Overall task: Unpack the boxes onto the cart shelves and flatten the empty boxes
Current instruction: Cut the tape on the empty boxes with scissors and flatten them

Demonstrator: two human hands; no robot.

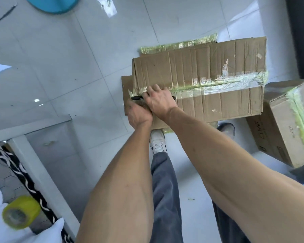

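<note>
A large brown cardboard box point(218, 67), sealed with a strip of clear yellowish tape point(226, 83), lies on the tiled floor on top of flattened cardboard point(126, 85). My right hand point(160, 100) grips a slim black tool point(136, 97) laid along the tape seam at the box's left end. My left hand point(138, 114) presses against the box's near left corner, just below the right hand; its fingers are hidden. A second taped box point(284, 123) stands at the right edge.
A roll of yellow tape point(20, 213) sits at the bottom left beside a black-and-white patterned strip point(21, 171) and white cloth. A white ledge point(30, 125) runs at the left. A blue round object point(53, 4) lies at the top. My feet stand near the box.
</note>
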